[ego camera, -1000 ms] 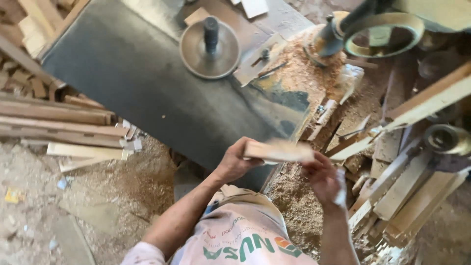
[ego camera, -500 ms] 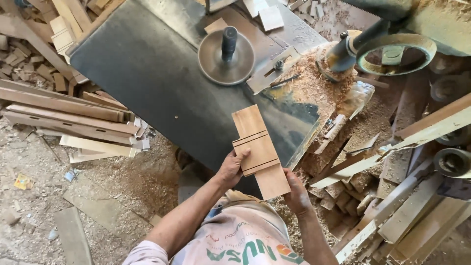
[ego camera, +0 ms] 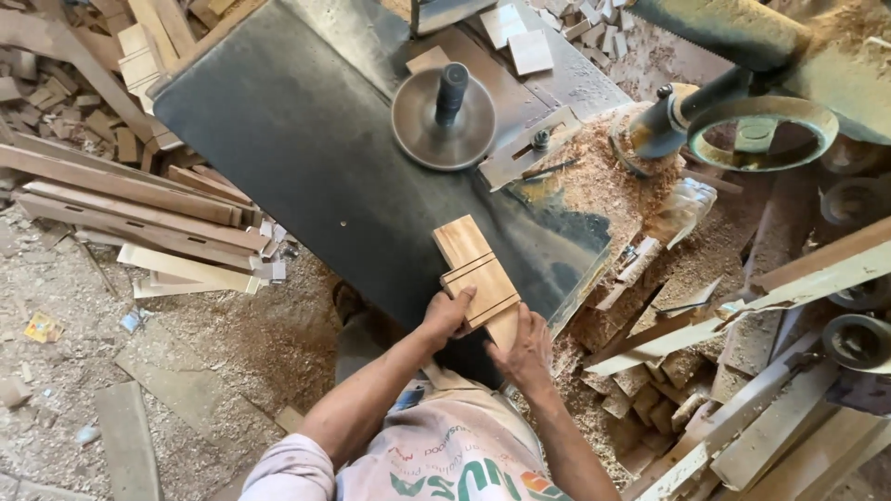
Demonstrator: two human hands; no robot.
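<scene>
**Both hands on a grooved wooden block at the machine's near edge**

On the dark metal worktop [ego camera: 306,158], close to its near edge, lies a pale wooden block [ego camera: 477,276], long and flat, angled away from the person. Two dark grooves cross its top face about halfway along. The left hand [ego camera: 447,315] grips the block's near left side: the fingers curl over the top face at the grooves, with the thumb underneath or behind, hidden from view. The right hand [ego camera: 525,349] closes around the block's near end, knuckles up, so the palm side cannot be seen. Neither hand is spread flat; both are bent in a firm hold on the wood.

Beyond the block, further along the worktop, stands a round metal disc [ego camera: 415,125] with a dark upright spindle [ego camera: 451,91] rising from its middle. Just right of the disc sits a slotted metal plate [ego camera: 520,153], and past that a heap of sawdust [ego camera: 603,181] spills over the worktop's right edge. A ring-shaped handwheel [ego camera: 763,132] sits at the upper right, well apart from the hands.

Left of the worktop, long wooden boards [ego camera: 121,209] are stacked on the floor, with small offcuts [ego camera: 102,121] piled behind them. More planks [ego camera: 789,399] lean at the lower right. The floor [ego camera: 83,371] is covered in dust and shavings.
</scene>
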